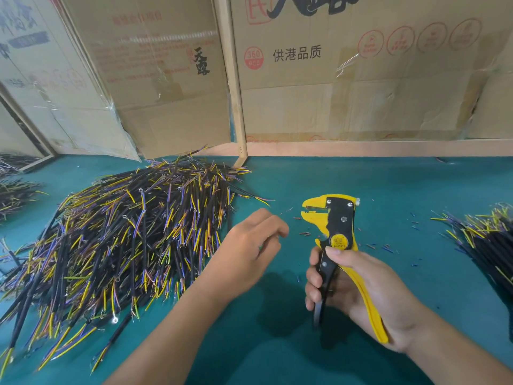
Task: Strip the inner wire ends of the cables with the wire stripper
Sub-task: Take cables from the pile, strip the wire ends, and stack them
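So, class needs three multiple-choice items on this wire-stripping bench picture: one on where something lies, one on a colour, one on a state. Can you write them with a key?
1. Where does the large pile of cables lie?
A. left of the hands
B. between the hands
C. on a cardboard box

2. What colour is the table mat?
A. red
B. teal green
C. white

3. What does the right hand do?
A. lies flat on the mat
B. holds a cable
C. grips the wire stripper

Key: 1 A, the pile spreads out beyond the left hand. 2 B, teal shows all round the hands. 3 C, its fingers curl round the yellow and black handles.
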A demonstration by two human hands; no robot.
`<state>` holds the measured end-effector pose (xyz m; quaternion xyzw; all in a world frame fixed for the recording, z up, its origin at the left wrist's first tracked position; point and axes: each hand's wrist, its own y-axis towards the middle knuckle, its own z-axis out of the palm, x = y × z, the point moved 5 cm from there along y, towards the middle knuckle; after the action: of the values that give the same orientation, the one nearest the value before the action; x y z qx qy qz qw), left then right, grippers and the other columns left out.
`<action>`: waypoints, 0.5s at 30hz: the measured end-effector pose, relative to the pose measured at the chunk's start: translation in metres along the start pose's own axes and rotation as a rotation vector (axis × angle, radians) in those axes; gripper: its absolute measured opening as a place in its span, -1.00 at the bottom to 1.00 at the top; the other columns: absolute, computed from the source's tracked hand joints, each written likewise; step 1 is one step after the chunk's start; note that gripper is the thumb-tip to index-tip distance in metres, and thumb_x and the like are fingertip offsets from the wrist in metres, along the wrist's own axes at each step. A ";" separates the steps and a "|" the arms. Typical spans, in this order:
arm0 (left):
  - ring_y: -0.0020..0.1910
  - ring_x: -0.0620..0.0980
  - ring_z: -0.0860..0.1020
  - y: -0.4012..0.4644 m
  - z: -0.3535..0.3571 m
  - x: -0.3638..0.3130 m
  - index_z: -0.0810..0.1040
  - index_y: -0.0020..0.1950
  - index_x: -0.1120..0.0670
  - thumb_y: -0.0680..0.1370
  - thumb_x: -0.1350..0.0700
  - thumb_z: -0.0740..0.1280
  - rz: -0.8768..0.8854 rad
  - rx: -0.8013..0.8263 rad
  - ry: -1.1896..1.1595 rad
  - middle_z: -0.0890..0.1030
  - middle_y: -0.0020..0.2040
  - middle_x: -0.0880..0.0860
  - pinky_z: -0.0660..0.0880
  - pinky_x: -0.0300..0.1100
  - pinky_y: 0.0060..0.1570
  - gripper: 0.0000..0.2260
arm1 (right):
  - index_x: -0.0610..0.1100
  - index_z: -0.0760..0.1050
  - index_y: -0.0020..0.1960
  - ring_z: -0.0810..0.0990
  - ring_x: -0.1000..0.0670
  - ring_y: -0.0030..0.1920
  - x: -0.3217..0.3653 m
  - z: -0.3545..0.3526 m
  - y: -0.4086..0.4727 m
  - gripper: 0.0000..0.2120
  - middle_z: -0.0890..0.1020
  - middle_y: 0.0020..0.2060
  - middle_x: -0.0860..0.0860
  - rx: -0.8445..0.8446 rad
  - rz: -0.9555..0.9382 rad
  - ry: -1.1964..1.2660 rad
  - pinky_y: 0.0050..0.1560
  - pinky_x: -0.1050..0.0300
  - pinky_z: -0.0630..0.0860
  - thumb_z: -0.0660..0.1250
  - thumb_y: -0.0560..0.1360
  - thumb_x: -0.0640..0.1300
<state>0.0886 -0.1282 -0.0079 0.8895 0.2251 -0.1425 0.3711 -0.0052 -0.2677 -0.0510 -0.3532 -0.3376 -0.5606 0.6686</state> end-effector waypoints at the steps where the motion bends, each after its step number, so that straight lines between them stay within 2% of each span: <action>1: -0.16 -0.02 0.46 0.000 0.000 -0.001 0.55 -0.03 0.15 0.57 0.19 0.14 0.006 0.016 0.003 0.46 -0.11 -0.06 0.39 -0.24 -0.11 -0.81 | -0.24 0.55 -0.03 0.47 -0.20 -0.28 0.000 0.000 0.000 -0.67 0.46 -0.25 -0.23 0.006 0.007 -0.002 -0.17 -0.12 0.55 0.46 0.39 0.00; 3: -0.16 -0.04 0.45 -0.001 0.001 -0.002 0.55 -0.02 0.14 0.57 0.19 0.14 0.018 0.046 0.005 0.45 -0.10 -0.08 0.37 -0.27 -0.11 -0.81 | -0.25 0.55 -0.02 0.47 -0.20 -0.28 0.000 0.001 0.000 -0.67 0.46 -0.25 -0.23 0.023 0.019 -0.009 -0.17 -0.12 0.55 0.46 0.40 -0.01; 7: -0.16 -0.04 0.46 -0.003 0.004 -0.005 0.54 -0.01 0.10 0.57 0.21 0.16 0.055 0.112 0.010 0.45 -0.08 -0.10 0.42 -0.16 -0.13 -0.84 | -0.25 0.56 -0.01 0.48 -0.20 -0.27 0.001 0.000 -0.001 -0.69 0.47 -0.24 -0.23 0.073 0.054 -0.036 -0.14 -0.15 0.54 0.45 0.42 -0.01; 9: -0.26 -0.05 0.42 -0.004 0.005 -0.004 0.45 -0.01 -0.01 0.55 0.21 0.18 0.013 0.137 -0.035 0.48 -0.11 -0.14 0.36 -0.17 -0.22 -0.87 | -0.24 0.56 0.00 0.48 -0.20 -0.26 0.001 0.000 -0.002 -0.69 0.48 -0.23 -0.23 0.099 0.079 -0.058 -0.13 -0.16 0.54 0.45 0.43 -0.02; 12: -0.42 -0.01 0.27 -0.007 0.007 0.002 0.20 -0.01 -0.18 0.55 0.10 0.22 -0.154 0.154 -0.207 0.59 -0.14 -0.09 0.27 -0.16 -0.36 -0.78 | -0.25 0.56 0.01 0.48 -0.20 -0.25 0.002 -0.003 -0.003 -0.69 0.48 -0.21 -0.24 0.127 0.100 -0.092 -0.11 -0.16 0.53 0.45 0.44 -0.02; 15: -0.42 -0.01 0.24 -0.008 0.007 0.002 0.17 -0.02 -0.18 0.51 0.03 0.23 -0.187 0.153 -0.264 0.58 -0.19 0.08 0.24 -0.15 -0.39 -0.77 | -0.25 0.55 0.02 0.48 -0.20 -0.26 0.003 -0.005 -0.003 -0.69 0.49 -0.22 -0.24 0.143 0.110 -0.101 -0.12 -0.15 0.53 0.45 0.45 -0.03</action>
<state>0.0855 -0.1279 -0.0187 0.8640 0.2448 -0.3087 0.3135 -0.0070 -0.2738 -0.0508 -0.3503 -0.3904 -0.4790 0.7039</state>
